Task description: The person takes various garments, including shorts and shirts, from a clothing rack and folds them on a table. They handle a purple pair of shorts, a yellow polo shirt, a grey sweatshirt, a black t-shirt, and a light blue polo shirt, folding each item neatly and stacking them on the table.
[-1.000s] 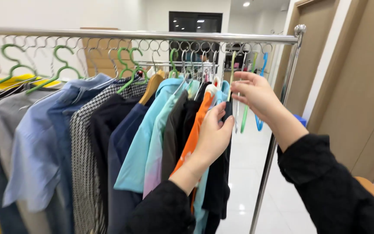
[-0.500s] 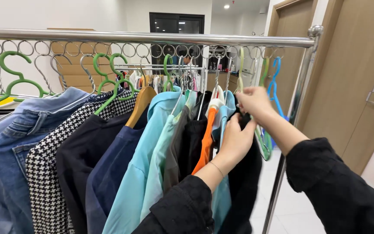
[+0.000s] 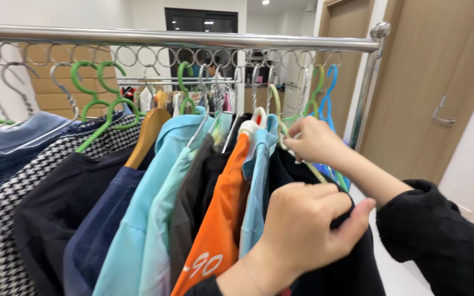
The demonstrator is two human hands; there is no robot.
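Gripping the black garment (image 3: 352,263), the left hand (image 3: 303,230) has risen while the right hand (image 3: 314,143) now pinches its pale hanger (image 3: 278,123), freeing it from the rail (image 3: 193,38).

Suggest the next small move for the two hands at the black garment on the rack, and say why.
Probably lift the pale green hanger hook with the right hand clear of the metal rail. That hand already pinches the hanger near its hook, while the left hand grips the black garment at the shoulder, steadying it. The hook looks still caught in a ring under the rail.

black garment (image 3: 325,263) hanging from pale green hanger (image 3: 278,123)
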